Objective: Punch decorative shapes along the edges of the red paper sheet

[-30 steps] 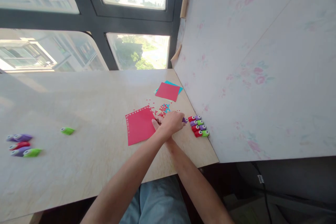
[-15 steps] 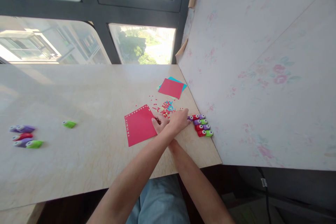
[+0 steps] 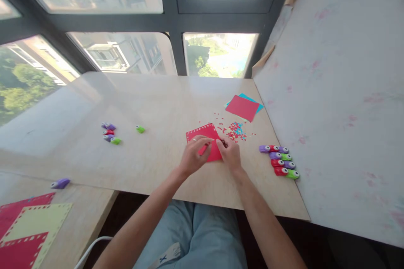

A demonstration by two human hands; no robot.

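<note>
A red sheet of paper (image 3: 214, 155) lies on the table, small punched holes along its far and left edges. My right hand (image 3: 231, 152) is closed at the sheet's right edge, thumb on top; its curled fingers are partly hidden. Over the middle of the sheet hovers my left hand (image 3: 196, 154), thumb and forefinger apart and nothing visible between them. Just beyond my right hand lies a scatter of tiny red, blue and pale paper cutouts (image 3: 236, 130). Rows of small craft punches (image 3: 282, 163) in purple, red and green stand to the right.
Red and blue sheets (image 3: 243, 108) are stacked near the wall. More punches (image 3: 110, 133) sit to the left, with a lone green one (image 3: 140, 129) beside them. On a lower-left surface are a purple punch (image 3: 60, 183) and hole-edged sheets (image 3: 47, 218).
My left hand has moved left from the punches on the right, uncrossing my arms; a purple punch now stands there on its own. The view has swung left. My right hand stays at the red sheet's edge.
</note>
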